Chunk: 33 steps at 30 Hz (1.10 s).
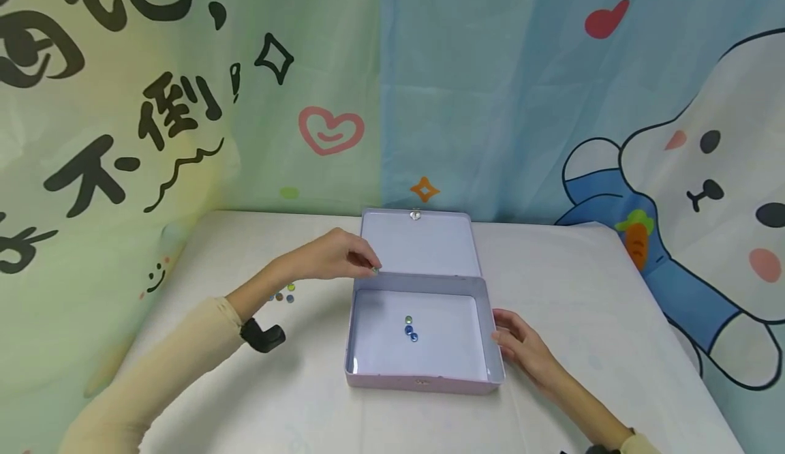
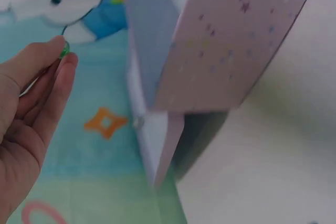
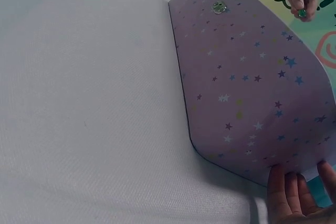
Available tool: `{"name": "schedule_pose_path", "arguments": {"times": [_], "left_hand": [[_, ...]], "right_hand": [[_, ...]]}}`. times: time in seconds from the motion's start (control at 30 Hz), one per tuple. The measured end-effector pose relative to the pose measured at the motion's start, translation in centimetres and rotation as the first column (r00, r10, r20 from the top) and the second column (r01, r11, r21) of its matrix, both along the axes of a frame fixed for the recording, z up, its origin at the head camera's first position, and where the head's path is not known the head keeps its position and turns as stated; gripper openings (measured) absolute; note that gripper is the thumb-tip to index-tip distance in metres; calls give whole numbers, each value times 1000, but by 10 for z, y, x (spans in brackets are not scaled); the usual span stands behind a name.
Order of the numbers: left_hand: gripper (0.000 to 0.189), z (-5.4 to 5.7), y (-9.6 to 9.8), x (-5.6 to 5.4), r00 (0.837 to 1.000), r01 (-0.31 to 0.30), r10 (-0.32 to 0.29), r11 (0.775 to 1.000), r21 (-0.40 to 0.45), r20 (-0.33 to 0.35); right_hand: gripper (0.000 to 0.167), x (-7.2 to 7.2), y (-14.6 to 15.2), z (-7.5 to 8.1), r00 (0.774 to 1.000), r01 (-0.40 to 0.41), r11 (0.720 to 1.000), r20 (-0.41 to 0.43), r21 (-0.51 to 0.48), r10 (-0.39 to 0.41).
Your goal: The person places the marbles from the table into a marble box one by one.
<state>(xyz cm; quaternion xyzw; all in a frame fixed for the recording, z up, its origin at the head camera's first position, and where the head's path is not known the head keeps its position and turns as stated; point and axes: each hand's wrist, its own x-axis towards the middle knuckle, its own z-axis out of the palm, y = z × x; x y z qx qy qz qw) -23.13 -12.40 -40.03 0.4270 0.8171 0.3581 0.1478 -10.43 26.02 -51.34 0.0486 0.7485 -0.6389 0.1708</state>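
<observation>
My left hand [image 1: 336,255] pinches a small green glass marble [image 2: 65,50] between thumb and fingertips, above the back left of the open tin box [image 1: 423,386]. Inside the box lie one green marble [image 1: 408,320] and two blue marbles [image 1: 409,330]. The hinged lid [image 1: 420,243] leans back behind it. At the box's right side, my right hand [image 1: 529,352] touches the wall with relaxed fingers. In the right wrist view, the fingers [image 3: 278,190] rest against the star-printed pink wall [image 3: 247,87].
Several loose marbles [image 1: 290,298] lie on the white tablecloth [image 1: 276,399] left of the box, partly hidden by the left forearm. A printed curtain [image 1: 466,99] hangs behind the table.
</observation>
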Motion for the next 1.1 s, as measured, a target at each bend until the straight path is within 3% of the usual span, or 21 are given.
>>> {"name": "schedule_pose_path", "arguments": {"times": [0.17,0.3,0.43,0.53,0.83,0.97,1.1], "left_hand": [[16,-8,43,1,993,117,-117,988,-102,12],[16,-14,79,1,973,223,-230,962,-155,-27],[16,-20,111,1,953,281,-296,941,-190,-58],[16,-24,130,2,945,308,-325,926,-217,-44],[16,-49,162,11,913,379,-408,853,-359,-6],[17,-56,170,15,901,382,-432,834,-399,-41],[17,-63,177,16,901,383,-433,823,-421,-27]], "right_hand": [[57,0,2,0,1000,-3,1000,3,4,3],[57,1,2,1,1000,0,1000,8,9,0],[57,0,1,3,1000,-2,1000,14,10,2],[57,-1,1,4,1000,-9,1000,19,15,9],[59,-2,1,3,999,-33,999,23,15,33],[59,-1,2,3,999,-32,999,19,12,31],[59,0,3,4,999,-37,999,23,19,37]]}}
